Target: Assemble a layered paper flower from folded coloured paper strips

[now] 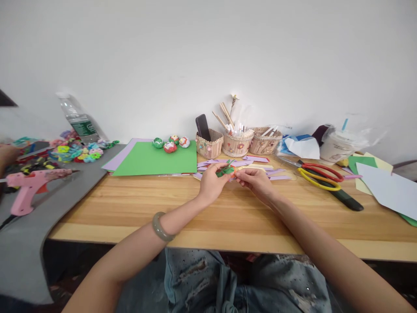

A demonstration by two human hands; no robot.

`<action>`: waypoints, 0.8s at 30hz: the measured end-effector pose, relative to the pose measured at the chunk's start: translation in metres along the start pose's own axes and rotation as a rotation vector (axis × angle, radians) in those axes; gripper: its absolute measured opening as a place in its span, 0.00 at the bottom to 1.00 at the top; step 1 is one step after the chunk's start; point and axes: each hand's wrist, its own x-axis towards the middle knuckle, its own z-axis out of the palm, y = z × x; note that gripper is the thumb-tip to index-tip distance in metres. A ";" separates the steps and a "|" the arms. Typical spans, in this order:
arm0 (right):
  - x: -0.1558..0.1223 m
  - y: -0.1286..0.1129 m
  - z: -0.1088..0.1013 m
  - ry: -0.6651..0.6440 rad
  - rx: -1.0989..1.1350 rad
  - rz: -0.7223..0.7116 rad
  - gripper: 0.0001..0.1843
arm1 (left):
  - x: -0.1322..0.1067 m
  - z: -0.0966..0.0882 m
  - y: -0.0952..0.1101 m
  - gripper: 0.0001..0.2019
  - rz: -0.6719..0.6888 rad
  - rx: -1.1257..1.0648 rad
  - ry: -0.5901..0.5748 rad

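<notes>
My left hand (211, 180) is closed on a small green paper piece with thin pointed leaf-like strips (225, 170), held above the table. The fingers of my right hand (254, 180) pinch at its right side, where a bit of orange shows; the fingertips partly hide it. Behind both hands, purple and cream paper strips (276, 171) lie scattered on the wood. To the left, several folded paper flowers (170, 147) in green, red and white rest on green sheets of paper (153, 161).
Three wooden baskets (237, 144) hold pens, sticks and a phone. Red and yellow scissors (321, 174) and a black-handled tool (347, 200) lie at the right, near a lidded cup (340, 145) and cut paper (392, 184). A pink glue gun (28, 184) and another person's hand (8, 156) are far left.
</notes>
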 end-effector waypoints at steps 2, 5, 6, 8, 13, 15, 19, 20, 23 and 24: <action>0.000 0.001 0.000 0.007 -0.013 0.006 0.16 | 0.000 0.001 0.000 0.13 -0.009 -0.011 -0.012; 0.000 0.001 0.000 0.013 -0.035 0.010 0.16 | -0.001 0.001 0.001 0.12 -0.025 -0.031 -0.036; 0.000 0.001 0.000 0.011 -0.042 0.011 0.16 | -0.001 0.001 0.001 0.12 -0.030 -0.036 -0.043; -0.001 0.000 -0.001 0.002 -0.056 0.009 0.16 | 0.000 0.001 0.001 0.11 -0.038 -0.045 -0.047; -0.006 -0.005 -0.002 -0.017 -0.084 -0.018 0.15 | 0.001 0.000 0.001 0.13 -0.062 -0.062 -0.035; -0.006 -0.007 -0.002 -0.015 -0.095 -0.029 0.14 | 0.001 0.000 0.002 0.12 -0.065 -0.072 -0.032; -0.006 -0.004 -0.001 -0.003 -0.121 -0.028 0.14 | 0.000 0.001 0.004 0.10 -0.071 -0.095 -0.035; -0.005 -0.002 -0.001 -0.001 -0.126 -0.027 0.13 | -0.001 0.001 0.004 0.09 -0.075 -0.101 -0.038; -0.005 0.000 -0.001 0.003 -0.131 -0.029 0.13 | -0.001 0.001 0.005 0.09 -0.094 -0.126 -0.048; -0.005 0.000 -0.001 0.001 -0.129 -0.032 0.13 | -0.001 0.001 0.006 0.09 -0.105 -0.138 -0.051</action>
